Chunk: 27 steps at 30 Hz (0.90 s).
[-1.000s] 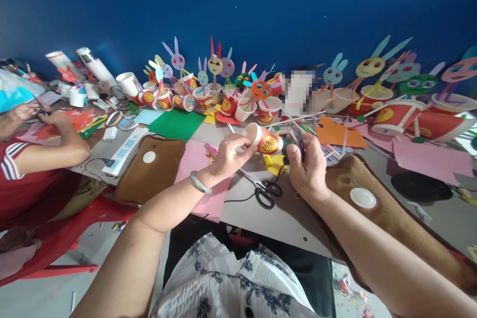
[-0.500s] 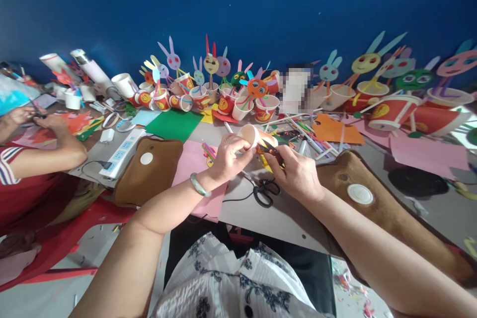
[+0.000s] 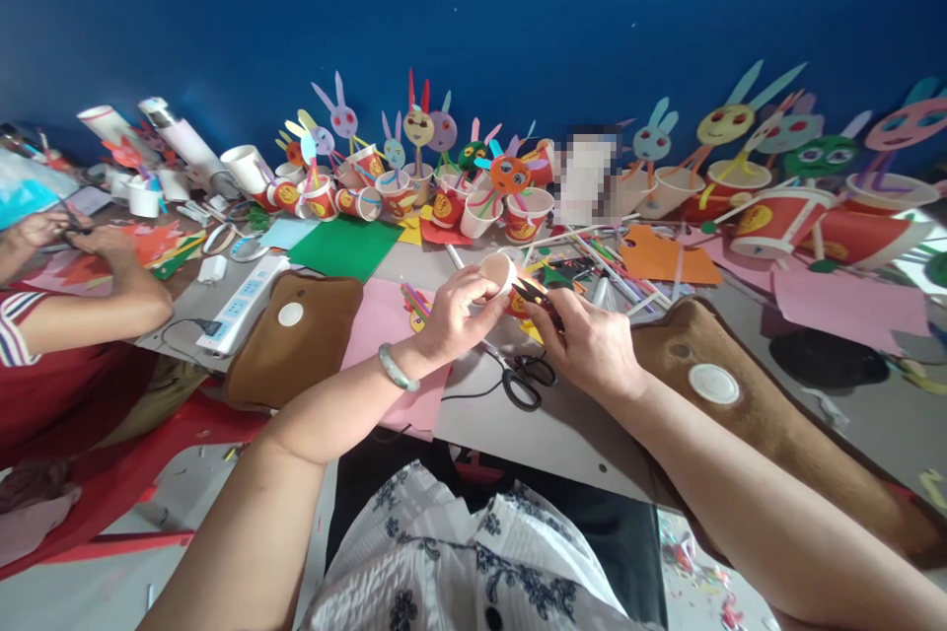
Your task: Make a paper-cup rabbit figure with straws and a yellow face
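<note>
My left hand (image 3: 465, 312), with a pale bangle at the wrist, grips a paper cup (image 3: 499, 270) by its rim. The cup is tilted, white at the visible end, and red shows on the side beyond. In my right hand (image 3: 588, 340) is a pair of dark scissors (image 3: 531, 292), its blades touching or very near the cup's edge. The fingers of my right hand hide most of its handles. A second pair of scissors with black handles (image 3: 524, 383) lies on the table below my hands.
Paper cups with rabbit-faced figures (image 3: 510, 175) line the back by the blue wall. A green sheet (image 3: 344, 248), pink paper (image 3: 377, 335), a brown cushion-like pad (image 3: 296, 340) and a power strip (image 3: 247, 306) lie leftward. Another brown pad (image 3: 695, 355) lies right. A co-worker's arm (image 3: 89, 315) is at far left.
The cup has turned slightly in my left hand, so its red side shows differently. The scissors' blades have parted a little at its edge. The rest looks the same.
</note>
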Each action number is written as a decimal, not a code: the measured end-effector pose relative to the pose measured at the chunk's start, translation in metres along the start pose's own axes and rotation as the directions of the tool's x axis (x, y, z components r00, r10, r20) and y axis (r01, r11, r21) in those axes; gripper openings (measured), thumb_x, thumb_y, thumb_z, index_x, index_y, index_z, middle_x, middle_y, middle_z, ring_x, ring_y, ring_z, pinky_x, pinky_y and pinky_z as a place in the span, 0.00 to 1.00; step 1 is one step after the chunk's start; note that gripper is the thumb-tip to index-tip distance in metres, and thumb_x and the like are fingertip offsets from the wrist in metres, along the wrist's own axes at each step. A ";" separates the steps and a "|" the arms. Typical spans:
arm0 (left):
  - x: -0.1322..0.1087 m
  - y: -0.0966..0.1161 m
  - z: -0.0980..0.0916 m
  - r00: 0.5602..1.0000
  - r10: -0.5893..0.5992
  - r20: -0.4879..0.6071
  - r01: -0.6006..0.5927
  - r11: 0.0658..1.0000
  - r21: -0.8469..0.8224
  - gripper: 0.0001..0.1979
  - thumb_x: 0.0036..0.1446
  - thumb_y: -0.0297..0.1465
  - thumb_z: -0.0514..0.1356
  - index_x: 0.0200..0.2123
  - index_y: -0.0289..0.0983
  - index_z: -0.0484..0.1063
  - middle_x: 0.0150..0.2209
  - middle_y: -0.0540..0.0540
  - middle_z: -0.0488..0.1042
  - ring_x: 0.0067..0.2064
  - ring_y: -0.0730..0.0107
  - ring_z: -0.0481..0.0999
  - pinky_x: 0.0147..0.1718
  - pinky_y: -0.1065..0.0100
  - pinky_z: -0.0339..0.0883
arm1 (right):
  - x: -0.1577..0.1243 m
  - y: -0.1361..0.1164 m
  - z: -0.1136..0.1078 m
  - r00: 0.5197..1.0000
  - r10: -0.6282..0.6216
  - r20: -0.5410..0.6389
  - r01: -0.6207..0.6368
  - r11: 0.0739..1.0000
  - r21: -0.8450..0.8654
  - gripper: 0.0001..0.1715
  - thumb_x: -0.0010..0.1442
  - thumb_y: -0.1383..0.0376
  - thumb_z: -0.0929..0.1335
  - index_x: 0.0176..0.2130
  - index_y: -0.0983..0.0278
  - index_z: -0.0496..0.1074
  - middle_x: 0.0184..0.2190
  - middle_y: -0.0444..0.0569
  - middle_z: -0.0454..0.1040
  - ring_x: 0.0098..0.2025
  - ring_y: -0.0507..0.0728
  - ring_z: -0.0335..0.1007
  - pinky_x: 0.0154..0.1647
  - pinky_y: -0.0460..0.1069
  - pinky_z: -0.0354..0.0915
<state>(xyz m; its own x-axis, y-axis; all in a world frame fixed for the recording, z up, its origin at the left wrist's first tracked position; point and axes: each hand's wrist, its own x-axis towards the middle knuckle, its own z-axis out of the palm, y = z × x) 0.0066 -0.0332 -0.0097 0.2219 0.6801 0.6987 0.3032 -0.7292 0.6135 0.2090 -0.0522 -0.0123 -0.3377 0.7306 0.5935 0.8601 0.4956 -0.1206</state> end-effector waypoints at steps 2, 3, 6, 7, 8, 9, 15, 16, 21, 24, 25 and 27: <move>0.000 0.001 0.000 0.999 -0.045 0.011 0.046 0.999 -0.027 0.15 0.67 0.37 0.58 0.28 0.37 0.68 0.28 0.48 0.72 0.33 0.70 0.72 0.38 0.67 0.68 | 0.000 0.000 0.000 1.000 -0.014 -0.003 0.014 1.000 -0.003 0.23 0.73 0.54 0.59 0.34 0.64 0.70 0.22 0.46 0.71 0.24 0.52 0.66 0.22 0.46 0.46; -0.001 0.001 0.000 0.998 -0.065 0.019 0.066 0.997 -0.035 0.15 0.67 0.38 0.58 0.29 0.37 0.68 0.28 0.48 0.72 0.33 0.70 0.72 0.37 0.67 0.67 | 0.000 0.000 -0.001 1.000 -0.019 0.001 0.019 1.000 -0.005 0.23 0.73 0.54 0.59 0.34 0.64 0.70 0.22 0.46 0.71 0.24 0.52 0.66 0.22 0.46 0.46; -0.001 0.002 -0.001 0.993 -0.111 0.041 0.113 0.992 -0.048 0.16 0.67 0.40 0.58 0.29 0.37 0.68 0.29 0.48 0.72 0.32 0.71 0.71 0.36 0.68 0.66 | 0.001 0.000 -0.003 0.999 -0.034 0.011 0.034 0.999 -0.005 0.23 0.73 0.54 0.59 0.33 0.64 0.70 0.23 0.47 0.71 0.24 0.52 0.66 0.23 0.46 0.46; -0.001 0.002 -0.001 0.991 -0.123 0.048 0.126 0.991 -0.052 0.17 0.67 0.40 0.58 0.29 0.37 0.68 0.29 0.48 0.72 0.32 0.72 0.71 0.36 0.68 0.66 | 0.001 0.000 -0.003 0.999 -0.040 0.011 0.040 0.999 -0.005 0.23 0.73 0.54 0.59 0.33 0.64 0.70 0.23 0.47 0.71 0.24 0.52 0.65 0.23 0.46 0.47; -0.001 0.003 -0.001 0.990 -0.133 0.054 0.136 0.989 -0.058 0.17 0.67 0.40 0.58 0.29 0.37 0.68 0.28 0.48 0.71 0.32 0.72 0.71 0.36 0.68 0.66 | 0.001 -0.001 -0.004 0.999 -0.046 0.009 0.047 0.999 -0.003 0.23 0.73 0.54 0.59 0.32 0.64 0.70 0.23 0.47 0.71 0.24 0.52 0.65 0.23 0.46 0.47; -0.001 0.004 -0.001 0.988 -0.140 0.060 0.143 0.988 -0.064 0.17 0.67 0.40 0.58 0.28 0.37 0.68 0.28 0.48 0.71 0.32 0.72 0.70 0.36 0.68 0.66 | 0.001 -0.001 -0.004 0.999 -0.053 0.005 0.053 0.999 -0.001 0.23 0.73 0.55 0.59 0.32 0.64 0.70 0.22 0.47 0.71 0.23 0.51 0.65 0.23 0.46 0.47; 0.000 0.007 -0.004 0.979 -0.179 0.101 0.188 0.979 -0.081 0.17 0.67 0.40 0.57 0.28 0.37 0.66 0.28 0.50 0.70 0.32 0.73 0.69 0.35 0.69 0.64 | 0.001 -0.001 -0.005 0.997 -0.072 -0.008 0.072 0.997 0.007 0.22 0.73 0.56 0.59 0.31 0.64 0.69 0.21 0.45 0.70 0.23 0.51 0.65 0.22 0.46 0.49; 0.000 0.008 -0.005 0.976 -0.189 0.111 0.198 0.977 -0.082 0.17 0.67 0.41 0.57 0.28 0.37 0.66 0.28 0.50 0.70 0.32 0.73 0.69 0.34 0.69 0.64 | 0.001 -0.001 -0.005 0.997 -0.077 -0.009 0.077 0.997 0.007 0.22 0.73 0.56 0.59 0.31 0.64 0.69 0.21 0.46 0.70 0.23 0.51 0.65 0.23 0.46 0.50; 0.003 0.011 -0.008 0.962 -0.228 0.147 0.247 0.961 -0.127 0.18 0.66 0.42 0.58 0.27 0.36 0.66 0.26 0.51 0.69 0.30 0.74 0.67 0.31 0.70 0.61 | 0.001 0.001 -0.006 0.997 -0.078 0.015 0.078 0.997 0.021 0.22 0.73 0.56 0.59 0.31 0.64 0.69 0.22 0.46 0.70 0.23 0.51 0.65 0.23 0.46 0.50; 0.004 0.010 -0.010 0.949 -0.260 0.178 0.290 0.942 -0.172 0.18 0.65 0.42 0.59 0.28 0.36 0.68 0.27 0.50 0.69 0.30 0.75 0.67 0.28 0.72 0.59 | 0.002 0.001 -0.006 0.997 -0.078 0.025 0.077 0.997 0.025 0.23 0.73 0.56 0.58 0.31 0.64 0.68 0.21 0.46 0.70 0.22 0.51 0.64 0.22 0.46 0.49; 0.004 0.009 -0.010 0.944 -0.269 0.189 0.303 0.936 -0.179 0.18 0.65 0.42 0.59 0.28 0.35 0.69 0.27 0.50 0.70 0.30 0.75 0.67 0.27 0.72 0.58 | 0.002 0.001 -0.006 0.997 -0.077 0.029 0.076 0.997 0.026 0.24 0.73 0.55 0.58 0.31 0.64 0.68 0.21 0.46 0.70 0.22 0.51 0.64 0.22 0.46 0.49; 0.004 0.007 -0.012 0.938 -0.276 0.209 0.315 0.932 -0.178 0.18 0.65 0.42 0.59 0.29 0.35 0.70 0.28 0.50 0.70 0.30 0.75 0.67 0.26 0.72 0.57 | 0.002 0.001 -0.007 0.997 -0.068 0.043 0.067 0.997 0.027 0.25 0.74 0.54 0.57 0.31 0.64 0.68 0.21 0.46 0.70 0.22 0.51 0.64 0.22 0.46 0.49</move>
<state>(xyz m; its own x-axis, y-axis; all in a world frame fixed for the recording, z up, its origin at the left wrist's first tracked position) -0.0016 -0.0362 0.0022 0.3184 0.8553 0.4087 0.1877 -0.4795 0.8573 0.2119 -0.0528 -0.0057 -0.4116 0.7147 0.5654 0.8251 0.5557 -0.1017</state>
